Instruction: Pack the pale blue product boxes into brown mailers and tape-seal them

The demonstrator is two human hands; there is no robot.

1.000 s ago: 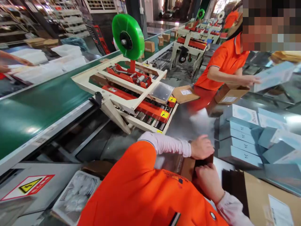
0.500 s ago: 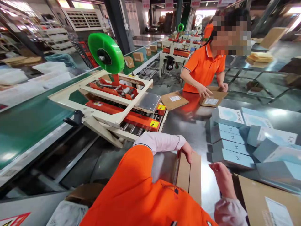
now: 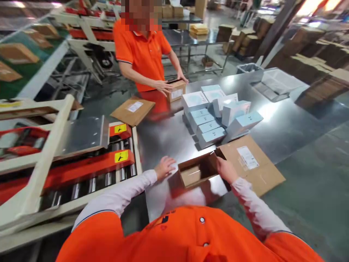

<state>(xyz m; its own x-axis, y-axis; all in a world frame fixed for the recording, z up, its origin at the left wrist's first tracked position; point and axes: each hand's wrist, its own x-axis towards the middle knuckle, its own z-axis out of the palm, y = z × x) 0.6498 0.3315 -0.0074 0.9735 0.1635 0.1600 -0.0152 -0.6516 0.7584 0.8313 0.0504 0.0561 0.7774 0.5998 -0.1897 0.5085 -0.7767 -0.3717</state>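
An open cardboard box (image 3: 191, 177) stands on the metal table (image 3: 166, 133) in front of me, its inside showing no contents. My right hand (image 3: 227, 170) is closed on the upper edge at the box's right end. Just off the left end, my left hand (image 3: 165, 168) is apart from the box, fingers stretched out and holding nothing. Beyond the box are several light-blue product boxes (image 3: 211, 135), some in a row and some leaning. To the right, by my right hand, lies a flat cardboard piece (image 3: 265, 178) with a white label (image 3: 247, 157).
A roller machine (image 3: 92, 187) with orange rails is at the left. Across the table, a co-worker (image 3: 144, 54) in orange has both hands on a small labelled carton (image 3: 176, 92). Another flat carton (image 3: 136, 118) lies near the rollers. A translucent bin (image 3: 285, 83) stands far right.
My view has swung right. The box under my left hand showed closed flaps; now an open box faces up. My left hand has come off, and my right has gone from free to gripping.
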